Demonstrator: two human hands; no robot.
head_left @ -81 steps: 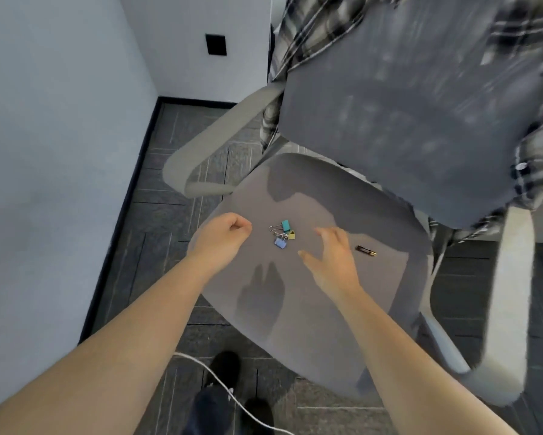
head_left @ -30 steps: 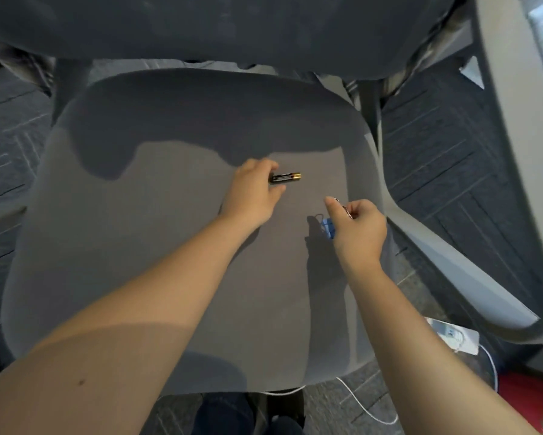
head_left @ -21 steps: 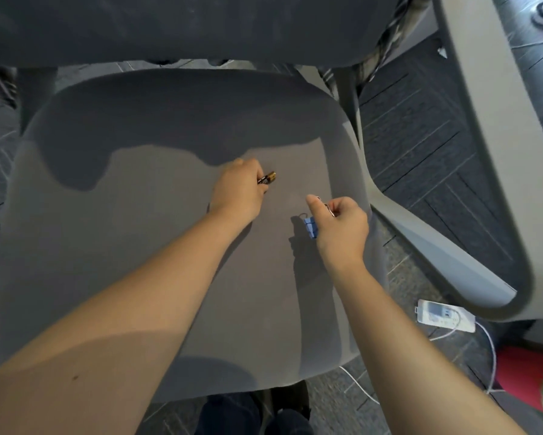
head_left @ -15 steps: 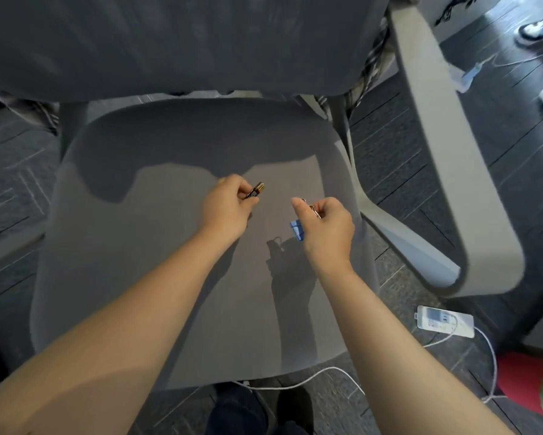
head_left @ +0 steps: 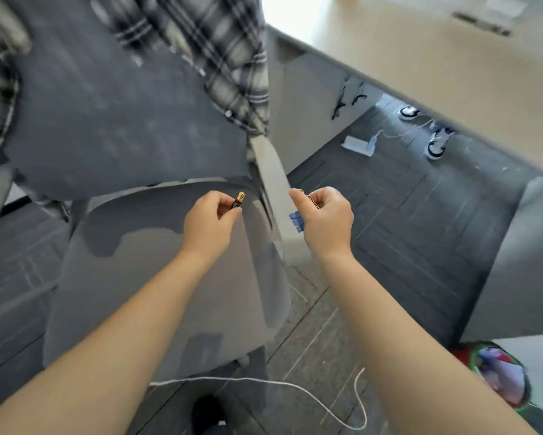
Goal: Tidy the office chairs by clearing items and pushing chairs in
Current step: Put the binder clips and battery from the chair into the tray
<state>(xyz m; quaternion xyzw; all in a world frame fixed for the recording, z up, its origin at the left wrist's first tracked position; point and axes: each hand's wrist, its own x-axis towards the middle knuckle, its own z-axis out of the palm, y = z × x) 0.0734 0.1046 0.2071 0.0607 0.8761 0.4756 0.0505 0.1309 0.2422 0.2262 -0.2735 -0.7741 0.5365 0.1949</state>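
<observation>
Left hand (head_left: 209, 219) pinches a small black-and-gold battery (head_left: 237, 200) above the grey fabric office chair seat (head_left: 157, 277); right hand (head_left: 325, 215) grips blue metal binder clips (head_left: 296, 220) beside the armrest. Risk — the shallow fingertip hold on the battery may let it drop to the floor.

A thin white cord (head_left: 263, 383) loops over the dark grey tiled floor (head_left: 398, 221) below me. Farther off I see a white power strip (head_left: 358, 145) lying near two white-and-black sneakers (head_left: 436, 146). A round green-rimmed basket (head_left: 499, 375) sits at my right.
</observation>
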